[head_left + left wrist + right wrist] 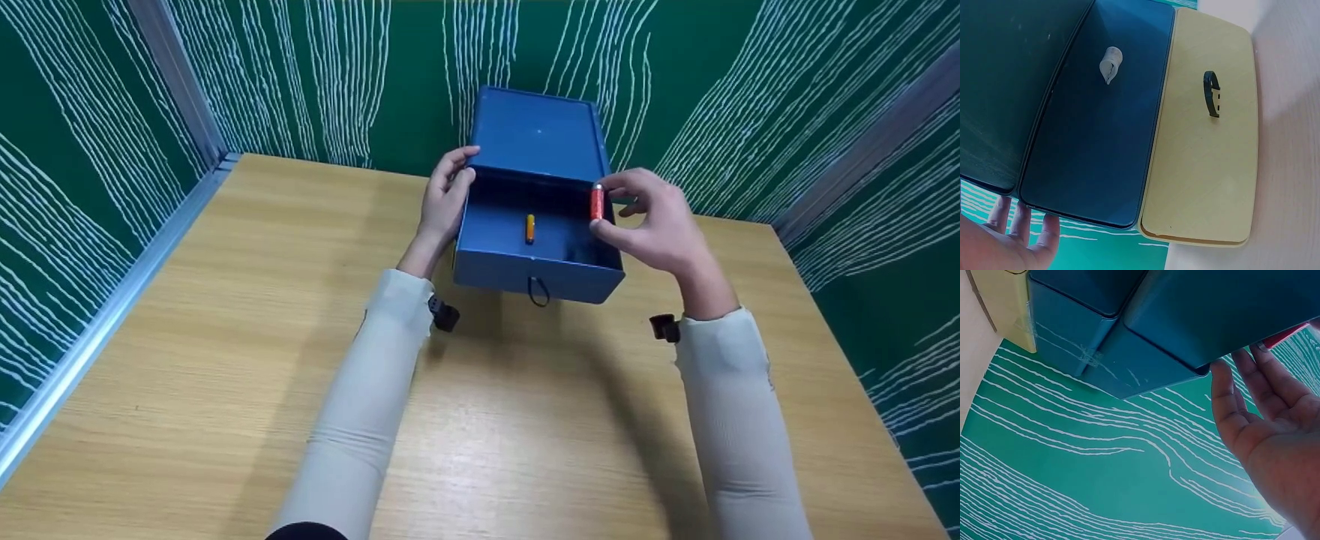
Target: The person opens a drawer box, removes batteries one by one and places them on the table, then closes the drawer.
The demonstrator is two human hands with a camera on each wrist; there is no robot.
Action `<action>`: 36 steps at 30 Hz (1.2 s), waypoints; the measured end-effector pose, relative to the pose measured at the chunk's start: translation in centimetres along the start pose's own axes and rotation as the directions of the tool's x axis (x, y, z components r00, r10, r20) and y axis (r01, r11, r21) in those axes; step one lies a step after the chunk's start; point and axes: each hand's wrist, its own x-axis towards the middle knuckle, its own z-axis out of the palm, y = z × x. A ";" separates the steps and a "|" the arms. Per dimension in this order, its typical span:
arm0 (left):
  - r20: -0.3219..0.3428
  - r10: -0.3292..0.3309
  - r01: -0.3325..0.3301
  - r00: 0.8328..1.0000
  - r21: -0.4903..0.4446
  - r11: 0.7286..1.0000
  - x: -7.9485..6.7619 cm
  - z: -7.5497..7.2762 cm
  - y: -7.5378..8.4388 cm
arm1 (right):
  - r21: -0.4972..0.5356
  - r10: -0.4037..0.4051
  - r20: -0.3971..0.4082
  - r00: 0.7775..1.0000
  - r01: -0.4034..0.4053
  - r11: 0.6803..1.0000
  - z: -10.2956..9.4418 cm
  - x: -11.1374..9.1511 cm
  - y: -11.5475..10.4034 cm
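Observation:
A small blue drawer unit stands at the far middle of the table, its top drawer (493, 268) pulled out towards me. Inside lies a yellow-orange battery (530, 229) with a dark end. My right hand (652, 221) pinches a red battery (597, 203) upright between thumb and fingers, over the drawer's right edge. In the right wrist view only a bit of the red battery (1283, 337) shows past the fingers. My left hand (448, 199) touches the unit's left side, fingertips by the blue top (536, 131) and thumb near the drawer's rim. Its extended fingers show in the left wrist view.
Lower in the stack are a blue drawer front (1092, 135) with a pale rolled tab and a yellow one (1202, 169) with a dark loop. Green walls (412, 90) with white wavy lines stand behind the wooden table (300, 247) and at both sides.

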 end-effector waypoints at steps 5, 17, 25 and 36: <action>-0.003 0.011 -0.011 1.000 0.007 1.000 0.0 0.0 0.0 | 0.008 -0.007 -0.013 1.000 0.007 1.000 0.0 -0.3 0.5; -0.007 -0.003 0.003 1.000 0.002 1.000 -0.1 0.1 -0.1 | 0.033 0.032 -0.019 0.999 -0.031 0.999 0.3 -0.9 1.6; -0.007 -0.001 0.001 1.000 -0.006 1.000 0.0 0.1 0.1 | 0.046 0.052 -0.025 0.998 -0.050 0.998 0.1 -1.2 2.0; -0.001 0.008 -0.008 1.000 -0.002 1.000 0.0 0.1 -0.1 | 0.047 0.083 -0.031 0.996 -0.082 0.996 0.0 -1.6 2.6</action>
